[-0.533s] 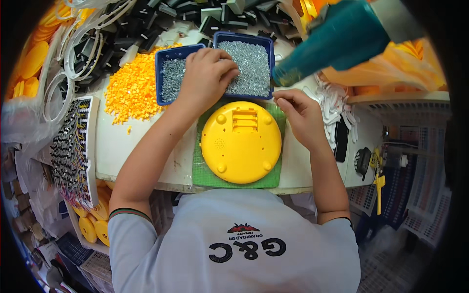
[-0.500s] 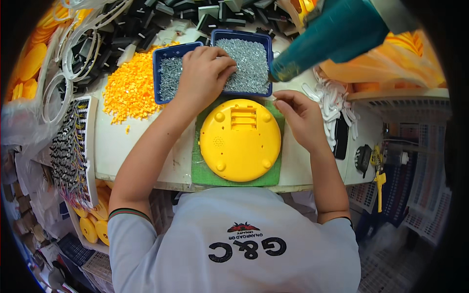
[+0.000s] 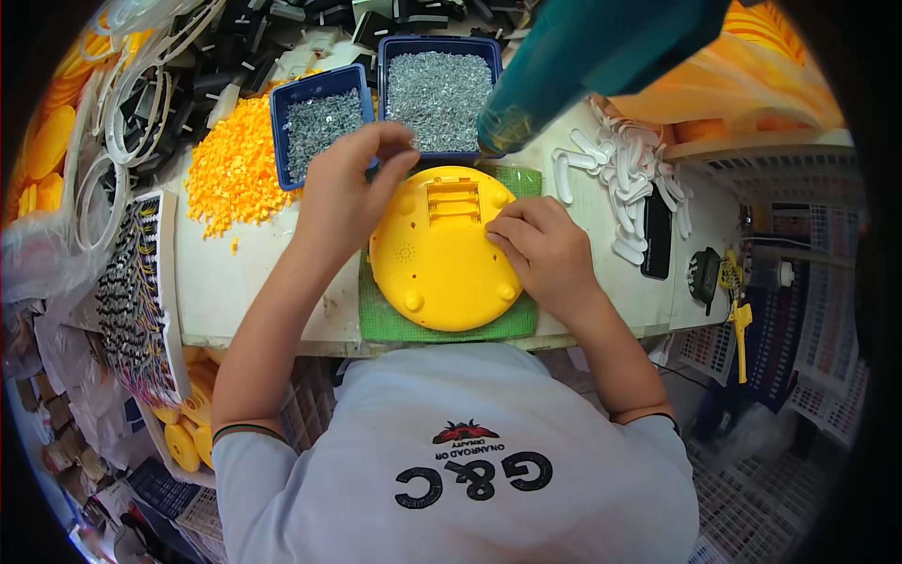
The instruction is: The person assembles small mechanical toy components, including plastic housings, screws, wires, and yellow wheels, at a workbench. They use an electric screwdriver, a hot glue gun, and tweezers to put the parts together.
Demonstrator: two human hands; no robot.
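A round yellow plastic casing lies on a green mat with its battery compartment facing up at the far side. My right hand is at the casing's right edge, thumb and fingertips pinched together over its surface; anything between them is too small to make out. Above the casing's upper left, my left hand is raised with fingers curled and the thumb near the forefinger. What it holds is hidden. Just beyond it stand a smaller blue tray and a larger blue tray, both full of small silvery screws.
A teal power screwdriver hangs at upper right. Orange-yellow small parts are heaped left of the trays, black parts behind. White curved pieces and a black phone-like slab lie right. Wired components fill a left-hand rack.
My left hand has come away from the screw trays toward the casing. My right hand has moved down and left onto the casing's edge. The view has shifted slightly.
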